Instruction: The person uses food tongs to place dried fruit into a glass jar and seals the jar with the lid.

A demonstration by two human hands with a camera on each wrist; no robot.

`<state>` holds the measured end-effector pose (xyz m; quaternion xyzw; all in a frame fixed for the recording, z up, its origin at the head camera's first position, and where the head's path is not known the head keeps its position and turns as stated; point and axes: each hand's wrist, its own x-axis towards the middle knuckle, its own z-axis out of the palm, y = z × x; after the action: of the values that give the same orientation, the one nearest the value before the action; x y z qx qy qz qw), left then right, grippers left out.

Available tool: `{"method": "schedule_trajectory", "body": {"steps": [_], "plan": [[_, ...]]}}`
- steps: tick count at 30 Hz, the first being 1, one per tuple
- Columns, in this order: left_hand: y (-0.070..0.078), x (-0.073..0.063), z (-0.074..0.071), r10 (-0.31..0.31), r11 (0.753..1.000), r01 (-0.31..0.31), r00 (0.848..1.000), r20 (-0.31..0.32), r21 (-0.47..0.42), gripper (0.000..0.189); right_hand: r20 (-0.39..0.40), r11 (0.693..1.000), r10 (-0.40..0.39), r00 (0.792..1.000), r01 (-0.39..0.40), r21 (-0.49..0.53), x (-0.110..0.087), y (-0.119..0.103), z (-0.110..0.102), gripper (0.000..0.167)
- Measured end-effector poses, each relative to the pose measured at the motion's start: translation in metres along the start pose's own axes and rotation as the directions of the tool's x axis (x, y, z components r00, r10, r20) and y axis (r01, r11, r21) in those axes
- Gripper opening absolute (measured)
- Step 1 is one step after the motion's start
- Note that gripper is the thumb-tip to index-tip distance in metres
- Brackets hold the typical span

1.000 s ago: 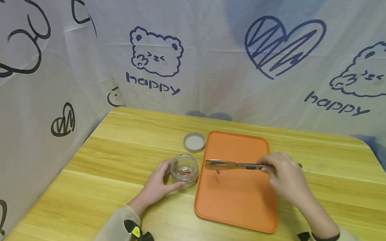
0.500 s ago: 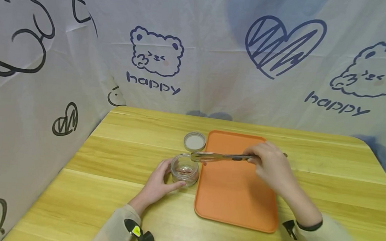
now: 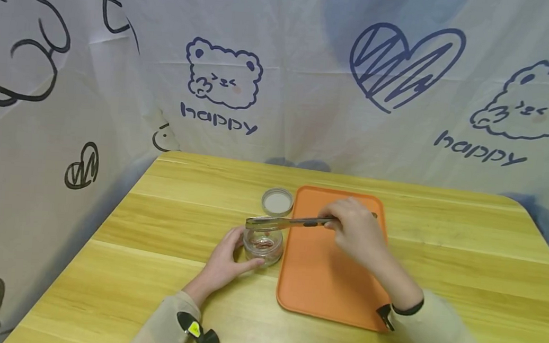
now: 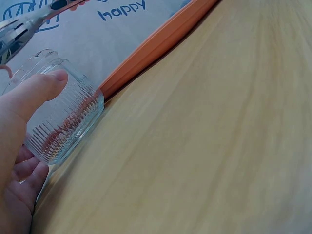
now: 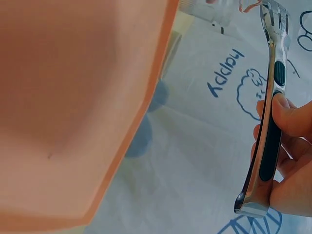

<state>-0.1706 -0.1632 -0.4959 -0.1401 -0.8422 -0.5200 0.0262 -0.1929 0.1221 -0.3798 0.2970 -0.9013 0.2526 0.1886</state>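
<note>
My left hand (image 3: 224, 259) holds a clear ribbed glass jar (image 3: 269, 252) upright on the table, with the thumb on the near side and fingers behind. Thin reddish-brown strips (image 4: 68, 127) lie in the bottom of the jar. My right hand (image 3: 356, 231) grips metal tongs (image 5: 271, 117) with dark inlays, held level so that their slotted tips reach over the open jar mouth. From the tips hangs a thin reddish strip (image 5: 251, 7). Left of the tray, a round lid (image 3: 277, 202) lies on the table behind the jar.
An orange tray (image 3: 333, 282) lies right of the jar, close to it, under my right hand. One tiny dark speck (image 5: 50, 156) shows on it. The wooden table (image 3: 155, 237) ends at a printed cloth (image 3: 303, 104) hung behind and at the left.
My right hand has carried the tongs leftward from above the tray to over the jar, with the reddish strip hanging from them. The left hand and jar have stayed put.
</note>
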Motion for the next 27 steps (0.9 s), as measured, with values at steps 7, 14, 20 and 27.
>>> {"method": "schedule_trajectory", "body": {"steps": [7,14,20,27], "plan": [[0.0,-0.001,0.001,0.017,1.0,-0.017,1.0,-0.003,-0.006,0.077,0.033,1.0,0.007,0.999,-0.007,-0.024,-0.002,-0.001,0.009,0.018],[-0.001,-0.001,0.001,0.025,1.0,-0.025,1.0,-0.012,-0.004,0.075,0.021,1.0,-0.001,1.0,0.001,-0.029,-0.005,0.001,0.01,0.019],[-0.001,0.0,0.001,0.025,1.0,-0.025,1.0,-0.011,-0.016,0.077,0.023,1.0,0.013,1.0,-0.012,-0.017,-0.009,0.004,0.007,0.019],[0.0,0.0,0.001,-0.004,1.0,0.004,1.0,-0.005,-0.015,0.078,0.054,0.999,0.033,0.998,-0.032,-0.004,-0.013,0.007,0.003,0.021]]}}
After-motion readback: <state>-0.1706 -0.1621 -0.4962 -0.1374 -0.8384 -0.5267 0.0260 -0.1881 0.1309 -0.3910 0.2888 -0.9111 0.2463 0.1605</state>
